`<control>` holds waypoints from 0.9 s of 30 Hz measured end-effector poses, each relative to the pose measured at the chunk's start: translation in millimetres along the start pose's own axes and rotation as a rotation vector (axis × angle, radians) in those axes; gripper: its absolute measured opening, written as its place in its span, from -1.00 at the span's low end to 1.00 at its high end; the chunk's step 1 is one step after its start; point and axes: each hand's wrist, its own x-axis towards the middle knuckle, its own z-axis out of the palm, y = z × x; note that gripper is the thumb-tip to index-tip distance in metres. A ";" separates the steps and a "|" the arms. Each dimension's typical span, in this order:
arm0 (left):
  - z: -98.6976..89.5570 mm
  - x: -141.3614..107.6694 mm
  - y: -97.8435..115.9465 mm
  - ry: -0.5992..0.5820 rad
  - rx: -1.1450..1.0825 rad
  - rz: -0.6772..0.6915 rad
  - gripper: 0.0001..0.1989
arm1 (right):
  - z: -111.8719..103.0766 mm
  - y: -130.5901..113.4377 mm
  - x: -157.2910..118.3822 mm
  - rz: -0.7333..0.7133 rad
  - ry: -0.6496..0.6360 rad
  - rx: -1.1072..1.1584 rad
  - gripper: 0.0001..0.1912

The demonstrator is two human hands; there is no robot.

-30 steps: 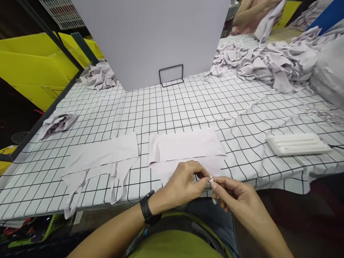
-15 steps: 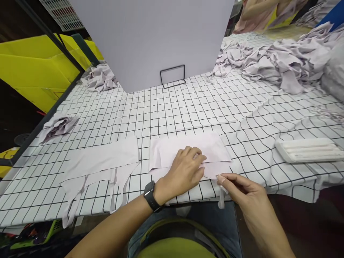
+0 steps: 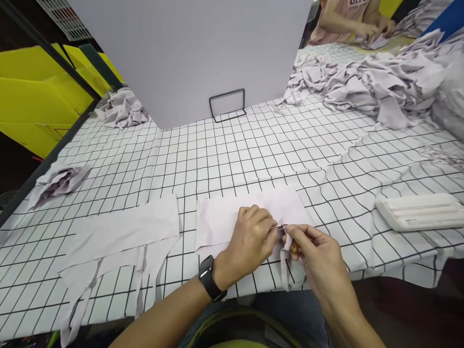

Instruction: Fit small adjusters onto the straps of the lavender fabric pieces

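Note:
My left hand [image 3: 253, 232], with a black watch on its wrist, rests on a pale pink fabric piece [image 3: 217, 217] lying on the table. Its thumb and forefinger pinch the fabric's lower edge. Close beside it, my right hand [image 3: 315, 251] is closed on a narrow fabric strap [image 3: 285, 266] that hangs down from the fingertips. A small orange-brown object [image 3: 295, 250] shows beneath the right fingers; its kind is mostly hidden. Something dark shows between the two hands' fingertips. To the left lies a similar fabric piece [image 3: 123, 229] with straps hanging over the table edge.
A checked cloth [image 3: 232, 159] covers the table. Behind stands a grey panel [image 3: 195, 58] with a black wire stand [image 3: 227, 105]. Fabric heaps lie at right [image 3: 384, 87] and left [image 3: 123, 108]. A white tray [image 3: 420, 212] sits at right. A co-worker's hands [image 3: 373, 31] handle fabric beyond.
My right hand has moved up and left with the strap, its fingertips now meeting my left hand's. The orange-brown object has come into sight. The view has shifted slightly.

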 end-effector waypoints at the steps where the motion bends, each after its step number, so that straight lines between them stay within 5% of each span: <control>1: 1.1 -0.6 0.1 0.015 0.015 0.025 -0.87 | 1.9 -1.3 0.6 0.014 0.008 0.021 -0.63; 20: 0.7 3.3 0.1 -0.072 0.445 0.356 -0.76 | 3.1 -7.7 8.4 0.163 -0.129 -0.105 -0.48; 24: -0.4 1.8 -0.3 -0.162 0.433 0.318 -0.77 | -6.1 -4.5 6.2 0.029 -0.165 -0.262 -0.51; 27: -14.5 -5.2 0.0 -0.220 0.333 0.251 -0.85 | -18.8 0.5 -12.1 -0.253 -0.071 -0.592 -0.59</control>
